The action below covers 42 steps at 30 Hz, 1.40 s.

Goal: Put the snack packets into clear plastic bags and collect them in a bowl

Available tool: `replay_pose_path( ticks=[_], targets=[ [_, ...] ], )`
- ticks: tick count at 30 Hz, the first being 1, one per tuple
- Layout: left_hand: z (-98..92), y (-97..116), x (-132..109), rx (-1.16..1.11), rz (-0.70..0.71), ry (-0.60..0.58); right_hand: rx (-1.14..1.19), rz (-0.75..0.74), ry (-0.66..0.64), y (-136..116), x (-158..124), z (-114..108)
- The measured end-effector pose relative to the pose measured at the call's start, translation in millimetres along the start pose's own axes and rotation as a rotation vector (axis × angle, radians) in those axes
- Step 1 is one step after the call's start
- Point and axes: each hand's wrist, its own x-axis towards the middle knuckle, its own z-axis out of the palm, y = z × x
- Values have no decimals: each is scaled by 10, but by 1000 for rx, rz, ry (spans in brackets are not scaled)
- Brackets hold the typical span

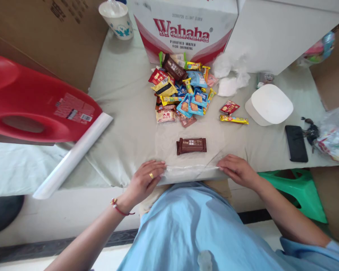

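Pale grey-green cloth over the tabletop (124,124), hemmed in by cardboard boxes at the back.

Far left of the brown chocolate bar (191,145): red plastic stool (22,101) lying on its side, label showing. Just beside it, nearer the bar, a white roll of film (73,156) slanting down off the tabletop edge. Behind and left of the bar, a paper cup (117,19) with blue print, standing upright.

Below and left of the bar: left hand (144,180), gold ring on one finger, red cord at the wrist, fingers curled down and pinching the left end of a clear plastic sheet (190,172) bunched along the tabletop edge. Bar itself lying flat on that clear sheet, apart from both hands, roughly midway between them and a little farther back.

Straight behind the bar: heap of small wrapped snacks (180,92), piled against a white and red Wahaha carton (183,32).

Below and right of the bar: right hand (237,169), fingers bent, gripping the right end of the same sheet.

Right of the bar: red sachet (229,107) and yellow stick packet (234,119) lying loose, then a white container lid (269,104), then a black phone (296,143) face down. Farthest right, a clear bag (335,135) of sweets.
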Motion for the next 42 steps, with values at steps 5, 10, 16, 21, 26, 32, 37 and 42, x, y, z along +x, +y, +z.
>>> replay_pose_path(
  ticks=[5, 10, 16, 21, 26, 32, 37, 42],
  targets=[
    [-149, -135, 525, -23, -438, 94, 22, 173, 63, 40, 517, -306],
    [-151, -323, 936, 145, -555, 131, -198, 363, -55, 310, 888, -306],
    [-131, -356, 868, 100, -586, 344, -320, 324, -38, 334, 1203, -460],
    [-81, -256, 814, -138, -657, 459, -290, 42, 31, 244, 1695, -342],
    [51, -161, 919, -202, -593, 375, -343, -29, 12, 191, 2102, 15],
    [47, -124, 1111, -200, -709, 311, -411, 3, 31, 168, 2258, 202],
    [-30, -140, 1216, -100, -819, 204, -357, 57, -52, 211, 2344, 235],
    [-52, -174, 1125, -63, -867, 145, -259, 39, -2, 197, 2365, 127]
  ],
)
